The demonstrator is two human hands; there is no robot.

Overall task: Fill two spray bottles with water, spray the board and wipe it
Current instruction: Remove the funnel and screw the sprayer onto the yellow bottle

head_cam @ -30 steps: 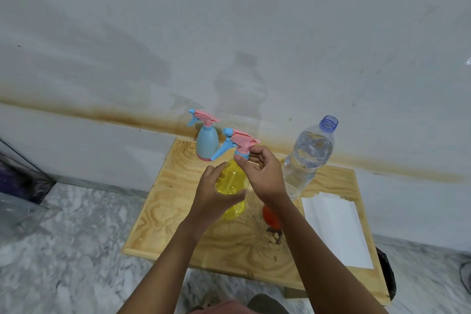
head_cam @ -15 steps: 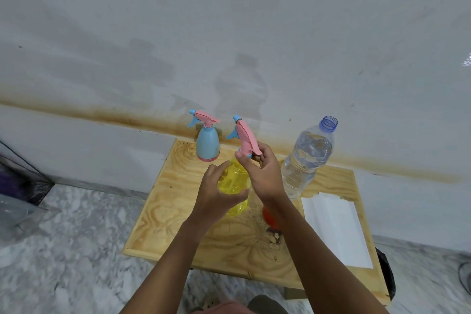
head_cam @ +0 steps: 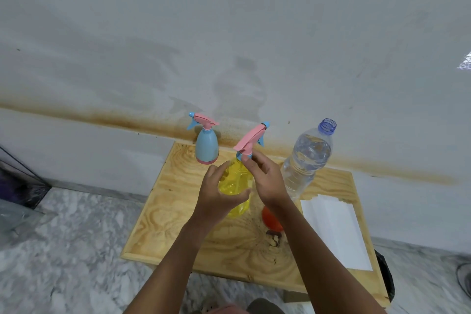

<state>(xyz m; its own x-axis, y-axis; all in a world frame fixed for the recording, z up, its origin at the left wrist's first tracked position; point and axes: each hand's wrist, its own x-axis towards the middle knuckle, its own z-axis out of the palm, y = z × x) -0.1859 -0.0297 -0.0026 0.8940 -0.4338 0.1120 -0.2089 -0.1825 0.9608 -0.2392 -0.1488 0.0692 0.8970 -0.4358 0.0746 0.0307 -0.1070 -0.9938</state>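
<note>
Gripping the yellow spray bottle (head_cam: pixel 235 182) in the left hand (head_cam: pixel 216 197) over the table's (head_cam: pixel 173 211) middle, pinching its collar (head_cam: pixel 240 155) with the right hand (head_cam: pixel 265 176). Hold the body steady; twist only at the collar.

A pale grey-white wall (head_cam: pixel 229 20) fills the upper two thirds of the frame, crossed from the left edge to the right by a rusty brown stain band (head_cam: pixel 89 115) that sinks lower toward the right. Grey-and-white marbled floor (head_cam: pixel 63 250) shows at the lower left and lower right. A dark, purplish object (head_cam: pixel 17 186) sits at the left edge, and a small bright patch (head_cam: pixel 465 62) lies on the wall at the right edge.
</note>
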